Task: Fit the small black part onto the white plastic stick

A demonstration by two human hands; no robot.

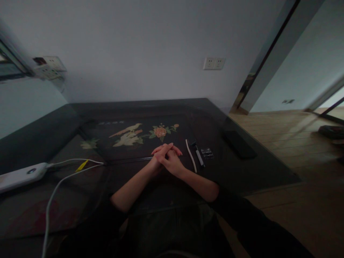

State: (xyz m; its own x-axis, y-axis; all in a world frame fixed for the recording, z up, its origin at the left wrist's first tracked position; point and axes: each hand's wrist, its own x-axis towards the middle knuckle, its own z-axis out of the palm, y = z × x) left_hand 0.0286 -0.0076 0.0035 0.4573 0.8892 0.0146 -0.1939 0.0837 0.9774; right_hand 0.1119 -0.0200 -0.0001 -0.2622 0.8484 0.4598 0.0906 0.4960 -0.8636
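Observation:
My left hand [158, 154] and my right hand [173, 162] rest together on the dark table [134, 107], fingers interlaced and clasped over each other. Nothing shows inside them. Both forearms lie on the table with dark sleeves pushed up. Just right of my right hand lie a thin white stick [191, 156], a dark pen-like tool [199, 154] and a small clear packet [207, 153]. Beyond my hands the tabletop carries an inlaid picture of a bird and flowers [137, 134].
A white power strip [21, 175] with white cables [61, 179] lies at the left. A flat dark phone-like object [240, 144] sits near the table's right edge. Wall sockets [214, 63] are on the back wall. Wooden floor [282, 132] opens to the right.

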